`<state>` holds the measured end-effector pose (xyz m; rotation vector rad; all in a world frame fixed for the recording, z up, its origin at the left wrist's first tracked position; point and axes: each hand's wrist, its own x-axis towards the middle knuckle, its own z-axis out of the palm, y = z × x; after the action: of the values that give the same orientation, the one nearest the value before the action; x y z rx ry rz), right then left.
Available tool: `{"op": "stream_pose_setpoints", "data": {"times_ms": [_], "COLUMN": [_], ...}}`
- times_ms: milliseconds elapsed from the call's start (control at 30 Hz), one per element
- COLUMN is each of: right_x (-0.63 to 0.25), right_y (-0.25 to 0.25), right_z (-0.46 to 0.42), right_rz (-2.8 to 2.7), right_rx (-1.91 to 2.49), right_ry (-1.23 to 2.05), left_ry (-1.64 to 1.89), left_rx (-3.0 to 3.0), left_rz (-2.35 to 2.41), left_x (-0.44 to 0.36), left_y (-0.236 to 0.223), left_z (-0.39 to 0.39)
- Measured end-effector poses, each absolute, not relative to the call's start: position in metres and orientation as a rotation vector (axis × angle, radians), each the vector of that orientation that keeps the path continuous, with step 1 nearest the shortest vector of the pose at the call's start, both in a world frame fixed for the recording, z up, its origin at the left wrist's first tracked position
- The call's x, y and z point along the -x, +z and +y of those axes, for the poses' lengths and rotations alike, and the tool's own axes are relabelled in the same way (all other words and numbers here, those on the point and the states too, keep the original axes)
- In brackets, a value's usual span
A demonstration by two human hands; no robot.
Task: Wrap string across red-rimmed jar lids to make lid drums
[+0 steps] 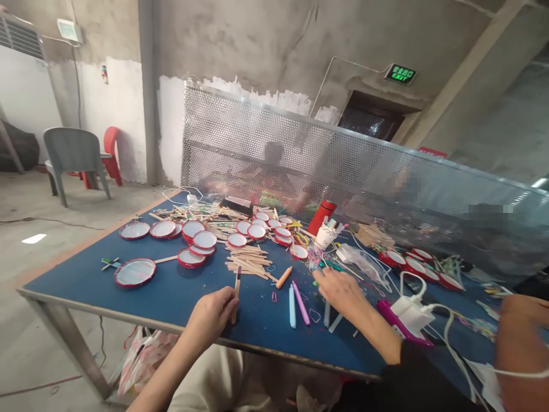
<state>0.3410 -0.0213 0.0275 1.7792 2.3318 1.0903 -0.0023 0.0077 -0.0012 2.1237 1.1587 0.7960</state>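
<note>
At the near edge of a blue-topped table [167, 297], a left hand [214, 312] grips a flat wooden stick [238, 280]

Nearest the body, the left hand is curled with thumb and fingers clamped on the stick, whose dark-coloured end points away from the person. Whether the stick touches the tabletop cannot be told. To its right, the right hand [341, 289] reaches farther over the table, palm down, its fingertips at a scatter of small, thin, many-coloured pieces; whether they pinch anything cannot be told. Close to the right edge of view, another person's bare forearm [518, 337] shows, blurred.

Between the two hands lie a light-blue pen-shaped stick [292, 306] and a purple pen-shaped stick [301, 304], side by side, with a short orange pen-shaped stick [283, 277] just beyond. Beside the right forearm sits a magenta power strip [384, 312] bearing white plugs [414, 312].

Farther in, a loose heap of pale flat wooden sticks [249, 260] spreads beyond the left hand. Round white discs with red rims [135, 272] lie to its left and behind it, some overlapping. Past these stand a white patterned cup [326, 236] full of pens and a tilted-looking red cylindrical bottle [321, 217].

Behind the table runs a perforated metal screen [240, 131]; beyond it rises a grey concrete wall [240, 40] with a lit green exit sign [400, 74].
</note>
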Motion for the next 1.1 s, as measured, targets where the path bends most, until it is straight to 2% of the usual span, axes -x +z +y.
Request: {"op": "stream_pose_setpoints", "data": {"times_ms": [100,200,300,400,533,633,733,900,1100], "right_x": [-0.325,-0.284,-0.23,-0.192,-0.198,-0.237,-0.281,-0.324,-0.314], "right_y": [0.037,0.037,0.024,0.001,-0.016,-0.006,0.012,0.023,0.022], "right_z": [-0.029,-0.04,-0.05,-0.054,-0.049,-0.047,-0.043,-0.031,-0.025], "right_rz": [2.344,2.813,3.32,3.445,3.255,2.896,2.517,2.456,2.513], "right_rx": [-2.003,-2.161,-2.272,-2.334,-2.211,-2.178,-2.05,-1.946,-1.861], "right_ry": [1.295,1.426,1.183,1.02,1.074,1.098,0.953,0.824,0.766], "left_ry": [0.777,0.776,0.79,0.818,0.859,0.877,0.848,0.806,0.752], "left_rx": [-2.109,-2.114,-2.128,-2.161,-2.198,-2.186,-2.175,-2.182,-2.162], "left_rz": [1.161,1.176,1.187,1.192,1.242,1.226,1.212,1.221,1.207], "left_x": [0.002,0.002,0.001,0.001,0.001,0.001,0.001,0.002,0.003], "left_y": [-0.001,-0.002,-0.004,-0.007,-0.01,-0.01,-0.008,-0.008,-0.008], "left_z": [0.006,0.003,0.002,0.002,0.005,0.007,0.007,0.008,0.009]}}
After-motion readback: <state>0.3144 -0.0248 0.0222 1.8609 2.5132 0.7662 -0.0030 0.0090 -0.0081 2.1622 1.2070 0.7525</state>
